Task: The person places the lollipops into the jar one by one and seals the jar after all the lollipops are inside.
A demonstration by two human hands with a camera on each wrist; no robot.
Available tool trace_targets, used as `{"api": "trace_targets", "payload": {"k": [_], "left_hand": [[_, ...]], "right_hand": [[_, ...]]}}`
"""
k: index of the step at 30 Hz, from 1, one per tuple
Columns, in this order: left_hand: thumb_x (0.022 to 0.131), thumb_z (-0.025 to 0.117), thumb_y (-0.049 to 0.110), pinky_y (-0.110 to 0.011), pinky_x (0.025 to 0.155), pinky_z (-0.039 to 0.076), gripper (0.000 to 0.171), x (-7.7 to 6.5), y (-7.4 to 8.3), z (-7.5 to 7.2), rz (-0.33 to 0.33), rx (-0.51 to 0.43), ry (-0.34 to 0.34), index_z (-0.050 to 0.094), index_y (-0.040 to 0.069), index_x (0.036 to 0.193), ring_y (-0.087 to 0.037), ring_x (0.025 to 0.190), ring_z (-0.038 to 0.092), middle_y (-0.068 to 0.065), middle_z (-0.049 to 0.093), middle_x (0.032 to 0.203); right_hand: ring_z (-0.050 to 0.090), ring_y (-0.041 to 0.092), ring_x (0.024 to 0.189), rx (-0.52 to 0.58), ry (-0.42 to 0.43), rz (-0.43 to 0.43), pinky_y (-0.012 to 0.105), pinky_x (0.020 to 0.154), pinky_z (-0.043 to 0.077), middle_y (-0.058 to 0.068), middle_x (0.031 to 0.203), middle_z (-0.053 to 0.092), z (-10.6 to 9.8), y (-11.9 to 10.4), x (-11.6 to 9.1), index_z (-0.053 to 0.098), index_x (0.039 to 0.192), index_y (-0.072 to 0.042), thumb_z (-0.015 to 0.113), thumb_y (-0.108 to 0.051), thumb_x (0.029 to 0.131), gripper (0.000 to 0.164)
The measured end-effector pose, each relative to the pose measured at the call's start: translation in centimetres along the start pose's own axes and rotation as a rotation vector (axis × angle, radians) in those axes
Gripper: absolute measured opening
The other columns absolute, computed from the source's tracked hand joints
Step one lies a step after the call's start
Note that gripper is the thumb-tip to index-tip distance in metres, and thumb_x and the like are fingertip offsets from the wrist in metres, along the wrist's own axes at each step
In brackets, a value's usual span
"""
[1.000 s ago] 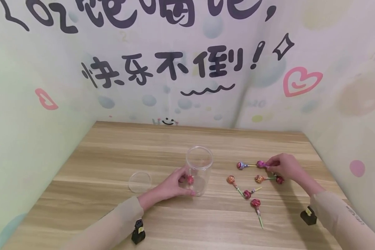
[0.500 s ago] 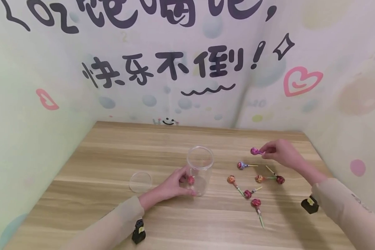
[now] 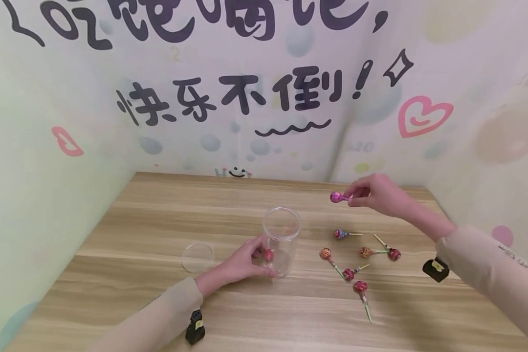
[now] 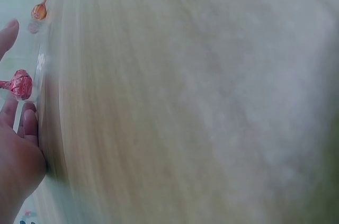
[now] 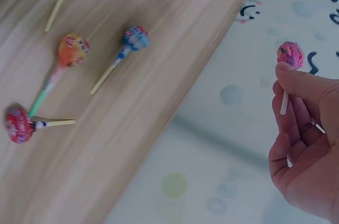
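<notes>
A pink-purple lollipop (image 3: 336, 197) is raised over the far right of the table, its stick pinched between the thumb and fingers of my right hand (image 3: 380, 194). In the right wrist view the lollipop's wrapped head (image 5: 290, 53) sticks out above the thumb, with the pale stick below. My left hand (image 3: 239, 261) grips a tall clear plastic jar (image 3: 287, 247) low on its left side, thumb in front. The jar stands upright, its mouth uncovered. Inside it is a red lollipop (image 3: 268, 254), also visible near the fingers in the left wrist view.
Right of the jar lie several lollipops: a blue one (image 3: 340, 233), an orange one (image 3: 325, 253), another orange one (image 3: 365, 252) and red ones, including one nearest the front (image 3: 360, 286). A clear round lid (image 3: 197, 258) lies left of the jar. Printed walls enclose the wooden table (image 3: 158, 215).
My right hand has lifted the pink-purple lollipop from beside the blue one and carried it up, away and leftward. The left hand and jar have stayed in place.
</notes>
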State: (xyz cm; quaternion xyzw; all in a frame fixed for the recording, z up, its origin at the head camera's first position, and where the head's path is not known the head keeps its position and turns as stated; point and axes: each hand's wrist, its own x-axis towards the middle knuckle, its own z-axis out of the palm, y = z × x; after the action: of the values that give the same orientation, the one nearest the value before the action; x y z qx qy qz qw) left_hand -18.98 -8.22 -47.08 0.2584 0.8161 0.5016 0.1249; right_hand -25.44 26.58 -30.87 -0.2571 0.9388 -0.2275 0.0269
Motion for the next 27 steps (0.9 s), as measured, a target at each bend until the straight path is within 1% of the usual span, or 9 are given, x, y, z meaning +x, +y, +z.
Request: {"api": "trace_targets", "payload": {"k": [3,7,10,15,20,22,24,27], "left_hand": [[0.073,0.088,0.023,-0.026,0.087,0.043,0.067,-0.1,0.0,0.0,0.0,-0.005,-0.002,0.055,0.008,0.13,-0.015,0.098,0.053,-0.006,0.063,0.102],[0.074,0.087,0.024,-0.026,0.087,0.043,0.068,-0.1,0.0,0.0,0.0,0.0,-0.006,0.054,0.009,0.131,-0.014,0.099,0.053,-0.006,0.063,0.103],[0.074,0.087,0.024,-0.026,0.086,0.043,0.066,-0.1,-0.1,0.0,0.008,0.008,-0.007,0.055,0.009,0.13,-0.014,0.098,0.053,-0.006,0.063,0.103],[0.074,0.087,0.023,-0.025,0.085,0.043,0.064,-0.2,-0.1,0.1,0.013,0.008,-0.009,0.056,0.007,0.127,-0.013,0.096,0.053,-0.006,0.063,0.102],[0.073,0.087,0.023,-0.025,0.084,0.044,0.06,-0.2,-0.1,0.1,0.016,0.003,-0.005,0.056,0.006,0.122,-0.013,0.094,0.054,-0.007,0.064,0.101],[0.073,0.087,0.022,-0.025,0.085,0.045,0.061,-0.2,-0.1,0.0,0.005,0.0,-0.006,0.055,0.006,0.123,-0.013,0.095,0.054,-0.006,0.063,0.101],[0.074,0.087,0.022,-0.025,0.086,0.046,0.065,-0.1,-0.2,0.0,-0.001,-0.009,-0.008,0.053,0.007,0.128,-0.013,0.096,0.055,-0.006,0.063,0.102],[0.074,0.087,0.021,-0.025,0.088,0.046,0.07,0.1,-0.2,0.0,-0.012,-0.029,-0.012,0.051,0.008,0.133,-0.013,0.095,0.056,-0.007,0.063,0.102]], "right_hand": [[0.061,0.007,0.067,-0.027,-0.019,-0.029,0.022,0.062,0.05,-0.002,0.078,0.072,-0.5,-1.8,0.6,0.076,0.095,-0.01,0.076,-0.009,0.085,0.01],[0.061,0.009,0.068,-0.058,-0.058,-0.083,0.022,0.063,0.051,-0.005,0.076,0.071,-1.2,-4.7,1.3,0.076,0.092,-0.012,0.077,-0.01,0.084,0.009],[0.061,0.009,0.068,-0.071,-0.092,-0.118,0.023,0.064,0.051,-0.005,0.075,0.071,-1.5,-6.9,1.7,0.076,0.091,-0.014,0.078,-0.01,0.083,0.009],[0.062,0.008,0.071,-0.052,-0.151,-0.152,0.024,0.067,0.052,-0.008,0.077,0.071,-1.4,-9.9,2.2,0.075,0.093,-0.017,0.077,-0.011,0.085,0.01],[0.061,0.008,0.073,-0.021,-0.207,-0.194,0.025,0.069,0.052,-0.007,0.079,0.07,-1.1,-11.6,2.6,0.074,0.093,-0.016,0.075,-0.011,0.086,0.009],[0.06,0.007,0.073,-0.022,-0.224,-0.226,0.024,0.069,0.052,-0.006,0.078,0.069,-1.0,-12.0,2.9,0.074,0.093,-0.015,0.075,-0.01,0.086,0.009],[0.059,0.007,0.072,-0.017,-0.25,-0.251,0.024,0.068,0.052,-0.005,0.079,0.069,-0.8,-12.4,3.2,0.074,0.092,-0.015,0.075,-0.009,0.085,0.009],[0.058,0.007,0.069,-0.007,-0.296,-0.267,0.023,0.066,0.051,-0.004,0.077,0.068,-0.3,-12.9,3.6,0.075,0.089,-0.015,0.076,-0.006,0.083,0.01]]}}
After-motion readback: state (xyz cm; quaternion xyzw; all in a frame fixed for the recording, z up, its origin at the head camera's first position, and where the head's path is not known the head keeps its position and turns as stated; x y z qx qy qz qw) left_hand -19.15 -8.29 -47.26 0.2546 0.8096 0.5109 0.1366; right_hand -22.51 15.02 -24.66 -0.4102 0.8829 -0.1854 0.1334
